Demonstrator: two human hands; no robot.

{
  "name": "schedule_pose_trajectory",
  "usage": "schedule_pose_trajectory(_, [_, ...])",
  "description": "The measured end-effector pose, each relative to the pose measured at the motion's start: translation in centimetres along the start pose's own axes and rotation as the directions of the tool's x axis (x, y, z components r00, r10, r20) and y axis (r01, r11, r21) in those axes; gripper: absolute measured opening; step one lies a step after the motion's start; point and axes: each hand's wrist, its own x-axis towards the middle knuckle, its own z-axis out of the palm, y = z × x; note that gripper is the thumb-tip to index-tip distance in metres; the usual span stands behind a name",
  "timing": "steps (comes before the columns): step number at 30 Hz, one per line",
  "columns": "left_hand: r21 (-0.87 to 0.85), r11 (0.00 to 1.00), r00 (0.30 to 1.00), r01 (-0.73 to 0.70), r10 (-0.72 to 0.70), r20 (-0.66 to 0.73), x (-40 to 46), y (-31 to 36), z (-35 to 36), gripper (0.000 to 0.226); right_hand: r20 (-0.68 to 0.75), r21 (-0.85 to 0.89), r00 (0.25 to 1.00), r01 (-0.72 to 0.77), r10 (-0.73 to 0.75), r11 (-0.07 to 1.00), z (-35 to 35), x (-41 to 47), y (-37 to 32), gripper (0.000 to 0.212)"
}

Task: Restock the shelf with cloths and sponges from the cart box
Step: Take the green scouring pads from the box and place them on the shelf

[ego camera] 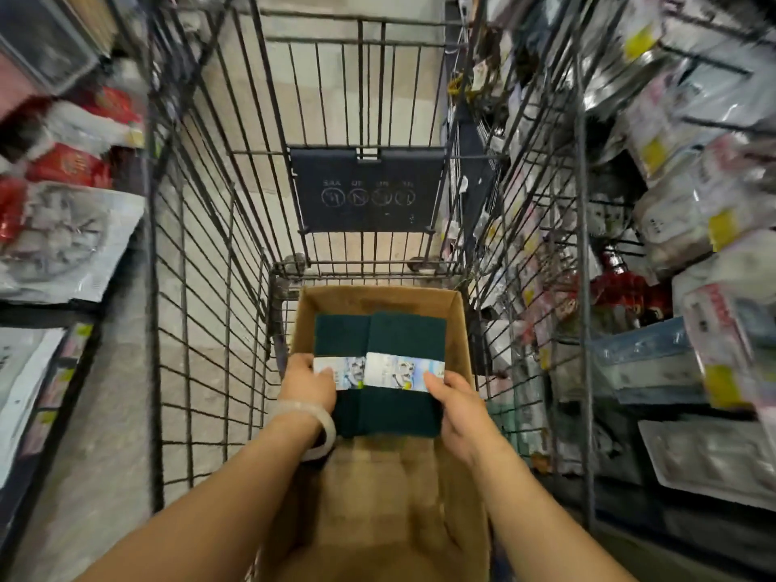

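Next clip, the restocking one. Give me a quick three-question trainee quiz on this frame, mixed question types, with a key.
1. True or false: the two dark green scouring-pad packs are lying on the floor beside the cart.
2. Multiple choice: the left hand and right hand are
A. both gripping the packs, one at each side
B. both on the cart handle
C. one on the packs, one on a shelf
3. Fill in: the cardboard box sits inside the wire ____.

Key
1. False; they are held over the open box.
2. A
3. cart
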Motion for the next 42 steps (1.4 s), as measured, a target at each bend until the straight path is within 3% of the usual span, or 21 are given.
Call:
schedule_pose_trajectory(5, [-0.052, 0.993, 0.994, -0.105, 0.104, -0.037, -4.8, -0.1, -5.1, 0.033, -0.030, -0.039, 0.987, 0.159, -0.160, 0.987, 0.9, -5.8, -0.8, 0.021])
schedule_pose_trajectory(10, [-0.209, 0.963, 0.984, -0.173, 0.179, 0.012, -10.9, -3.4, -10.6, 0.028, -0.063, -0.047, 0.964, 0.257, -0.259, 0.965, 0.7, -14.8, 0.9, 0.010])
schedule_pose_trajectory(15, [-0.195, 0.929, 0.943, -0.316, 0.331, 0.049, -20.5, -8.8, -16.2, 0.033, -0.061, -0.043, 0.942, 0.329, -0.331, 0.943, 0.2, -25.4, 6.6, 0.030])
schedule_pose_trajectory(22, [-0.174, 0.891, 0.885, -0.418, 0.443, 0.141, -30.8, -17.8, -20.1, 0.029, -0.086, 0.088, 0.905, 0.424, -0.417, 0.902, -1.6, -38.7, 15.7, 0.018])
schedule_pose_trajectory(27, [-0.179, 0.879, 0.857, -0.442, 0.473, 0.207, -37.0, -20.1, -20.1, 0.027, -0.202, 0.114, 0.857, 0.502, -0.474, 0.858, -4.7, -45.9, 19.0, 0.021])
schedule_pose_trajectory(35, [-0.204, 0.803, 0.743, -0.559, 0.595, 0.308, -47.1, -21.5, -17.1, 0.035, -0.297, 0.123, 0.746, 0.649, -0.597, 0.751, -12.5, -56.3, 21.8, 0.019])
schedule_pose_trajectory(39, [-0.221, 0.750, 0.655, -0.623, 0.655, 0.376, -53.8, -23.3, -14.2, 0.010, -0.342, 0.107, 0.680, 0.713, -0.648, 0.693, -19.0, -62.4, 24.4, 0.010])
schedule_pose_trajectory(42, [-0.280, 0.723, 0.587, -0.631, 0.682, 0.436, -59.8, -24.9, -11.0, 0.008, -0.368, 0.088, 0.636, 0.750, -0.679, 0.655, -24.9, -67.4, 26.6, 0.016])
